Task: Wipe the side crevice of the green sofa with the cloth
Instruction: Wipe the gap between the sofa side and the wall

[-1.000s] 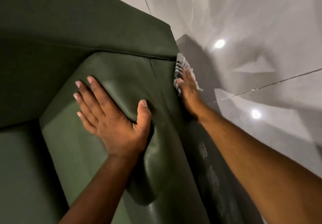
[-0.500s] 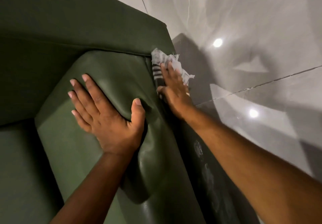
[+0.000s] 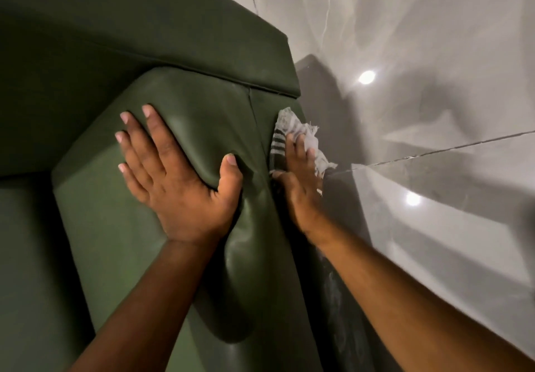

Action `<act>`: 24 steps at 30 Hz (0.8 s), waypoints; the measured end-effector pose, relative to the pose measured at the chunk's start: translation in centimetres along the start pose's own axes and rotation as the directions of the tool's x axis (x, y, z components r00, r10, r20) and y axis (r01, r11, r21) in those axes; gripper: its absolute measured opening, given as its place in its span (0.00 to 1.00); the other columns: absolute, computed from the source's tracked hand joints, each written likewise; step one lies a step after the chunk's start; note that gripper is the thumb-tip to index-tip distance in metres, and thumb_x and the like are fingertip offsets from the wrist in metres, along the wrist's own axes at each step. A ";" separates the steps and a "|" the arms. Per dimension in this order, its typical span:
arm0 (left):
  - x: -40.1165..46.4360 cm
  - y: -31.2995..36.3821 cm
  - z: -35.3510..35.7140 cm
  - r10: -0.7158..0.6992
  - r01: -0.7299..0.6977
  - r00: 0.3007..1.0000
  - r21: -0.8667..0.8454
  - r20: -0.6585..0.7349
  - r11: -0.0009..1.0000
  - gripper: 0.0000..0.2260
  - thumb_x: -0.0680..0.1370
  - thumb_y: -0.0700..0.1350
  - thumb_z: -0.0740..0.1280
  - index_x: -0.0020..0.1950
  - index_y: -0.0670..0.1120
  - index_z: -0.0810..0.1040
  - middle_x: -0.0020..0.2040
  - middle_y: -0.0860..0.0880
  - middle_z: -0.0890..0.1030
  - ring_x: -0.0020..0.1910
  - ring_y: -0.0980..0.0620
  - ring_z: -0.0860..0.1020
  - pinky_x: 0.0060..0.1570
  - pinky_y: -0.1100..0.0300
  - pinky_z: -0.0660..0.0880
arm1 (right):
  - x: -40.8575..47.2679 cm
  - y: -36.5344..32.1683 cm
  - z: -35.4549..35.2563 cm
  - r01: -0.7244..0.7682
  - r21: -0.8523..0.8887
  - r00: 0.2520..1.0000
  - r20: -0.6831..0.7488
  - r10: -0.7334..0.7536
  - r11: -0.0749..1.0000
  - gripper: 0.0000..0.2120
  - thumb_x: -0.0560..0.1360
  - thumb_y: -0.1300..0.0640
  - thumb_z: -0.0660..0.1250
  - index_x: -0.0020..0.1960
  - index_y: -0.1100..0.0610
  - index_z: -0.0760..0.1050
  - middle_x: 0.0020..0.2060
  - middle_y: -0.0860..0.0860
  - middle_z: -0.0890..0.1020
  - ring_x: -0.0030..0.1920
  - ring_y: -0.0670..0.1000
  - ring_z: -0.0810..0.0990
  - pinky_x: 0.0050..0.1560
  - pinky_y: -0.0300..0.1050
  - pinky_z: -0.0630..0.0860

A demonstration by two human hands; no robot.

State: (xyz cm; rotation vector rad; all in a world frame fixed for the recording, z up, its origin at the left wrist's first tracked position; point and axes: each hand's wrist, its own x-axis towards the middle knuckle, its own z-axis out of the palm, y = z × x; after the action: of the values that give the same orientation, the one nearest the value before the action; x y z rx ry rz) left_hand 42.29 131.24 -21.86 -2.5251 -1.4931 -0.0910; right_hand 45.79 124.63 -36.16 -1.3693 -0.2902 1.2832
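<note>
Cloth (image 3: 301, 137), head view: white, frayed rag with dark stripes, pressed against the outer side of the green sofa (image 3: 179, 33) at its right end, just below the back rest's corner and beside the vertical seam.
Right hand (image 3: 301, 186): laid flat over the cloth, fingers extended upward, thumb at the lower striped edge; pinning the cloth to the upholstery rather than clenched round it.
Left hand (image 3: 176, 177): released, holding nothing, palm spread and pressing into the green cushion (image 3: 115, 227), which dents under the thumb.
Sofa side panel: pale smudges on the dark surface below the right forearm.
Floor (image 3: 434, 53): glossy grey tiles with two bright light reflections and a grout line.
</note>
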 end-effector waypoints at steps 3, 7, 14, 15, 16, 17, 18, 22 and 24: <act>-0.1 0.0 -0.1 0.020 -0.020 1.000 0.005 0.004 1.000 0.45 0.72 0.68 0.57 0.81 0.44 0.49 0.82 0.41 0.50 0.81 0.39 0.48 0.76 0.38 0.46 | 4.4 0.4 -0.8 -0.107 -0.118 0.994 -0.048 0.102 0.987 0.36 0.76 0.56 0.60 0.76 0.43 0.44 0.79 0.46 0.43 0.79 0.53 0.39 0.77 0.65 0.39; 0.1 -0.1 0.0 0.027 -0.026 0.999 0.022 -0.022 0.999 0.44 0.73 0.67 0.57 0.81 0.42 0.49 0.82 0.39 0.51 0.81 0.38 0.49 0.76 0.38 0.47 | 3.7 2.6 -2.5 -0.106 -0.006 0.994 -0.022 0.106 0.994 0.29 0.79 0.57 0.57 0.77 0.56 0.52 0.80 0.55 0.49 0.79 0.57 0.45 0.77 0.65 0.47; 0.0 0.0 -0.8 -0.023 0.021 0.998 0.037 0.061 0.999 0.43 0.73 0.67 0.57 0.81 0.46 0.48 0.82 0.42 0.50 0.81 0.40 0.49 0.76 0.38 0.49 | -3.4 2.8 -0.2 -0.120 -0.002 0.993 -0.008 0.120 0.993 0.35 0.71 0.43 0.52 0.77 0.47 0.51 0.80 0.48 0.45 0.79 0.49 0.38 0.78 0.56 0.37; -0.4 0.1 -1.5 -0.044 0.041 0.993 0.028 0.107 0.999 0.43 0.73 0.68 0.57 0.82 0.48 0.47 0.83 0.43 0.48 0.81 0.40 0.48 0.76 0.38 0.48 | -2.7 2.2 -0.1 -0.114 -0.008 0.993 -0.001 0.114 0.993 0.34 0.72 0.45 0.52 0.77 0.44 0.48 0.80 0.47 0.43 0.78 0.50 0.36 0.77 0.56 0.35; -1.7 0.2 -2.6 -0.056 0.053 0.984 0.025 0.171 0.998 0.43 0.73 0.68 0.57 0.82 0.51 0.45 0.83 0.45 0.46 0.81 0.41 0.46 0.76 0.39 0.48 | -1.9 2.1 0.0 -0.092 -0.019 0.996 0.010 0.092 0.996 0.34 0.72 0.47 0.53 0.77 0.42 0.45 0.79 0.47 0.41 0.78 0.51 0.35 0.77 0.58 0.34; -3.8 0.2 -3.8 -0.054 0.045 0.967 0.042 0.248 0.998 0.43 0.73 0.69 0.57 0.81 0.53 0.43 0.83 0.47 0.44 0.81 0.43 0.45 0.76 0.40 0.47 | -1.1 2.1 -0.3 -0.091 -0.025 0.996 0.025 0.091 0.996 0.34 0.73 0.48 0.53 0.77 0.42 0.45 0.79 0.47 0.41 0.78 0.51 0.35 0.77 0.61 0.35; -6.7 0.1 -4.9 -0.048 0.025 0.947 0.075 0.317 0.997 0.43 0.73 0.70 0.57 0.81 0.55 0.42 0.83 0.49 0.43 0.82 0.45 0.44 0.77 0.42 0.46 | -0.4 2.8 -0.8 -0.106 -0.041 0.993 0.038 0.108 0.994 0.34 0.73 0.48 0.52 0.77 0.43 0.45 0.79 0.47 0.41 0.78 0.52 0.36 0.77 0.62 0.37; -14.1 -1.1 -5.9 -0.074 0.036 0.944 0.122 0.321 0.992 0.42 0.72 0.67 0.56 0.81 0.49 0.49 0.82 0.43 0.51 0.81 0.42 0.49 0.77 0.37 0.51 | -5.5 7.3 -2.4 -0.280 -0.111 0.958 -0.105 0.269 0.954 0.31 0.75 0.46 0.47 0.77 0.48 0.45 0.80 0.53 0.47 0.79 0.55 0.43 0.79 0.56 0.42; -13.9 -1.0 -5.1 -0.132 0.095 0.951 0.143 0.281 0.985 0.43 0.72 0.67 0.55 0.81 0.46 0.50 0.82 0.41 0.51 0.81 0.39 0.50 0.76 0.36 0.50 | -10.5 9.7 -0.8 -0.355 -0.083 0.933 -0.097 0.347 0.931 0.33 0.75 0.46 0.53 0.78 0.49 0.46 0.80 0.54 0.46 0.79 0.56 0.41 0.76 0.48 0.31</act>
State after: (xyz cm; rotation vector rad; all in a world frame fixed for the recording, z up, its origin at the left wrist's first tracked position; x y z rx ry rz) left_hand 34.96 118.68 -18.96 -2.4285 -1.6891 0.3623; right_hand 37.79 113.10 -39.13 -1.6048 -0.0522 1.5180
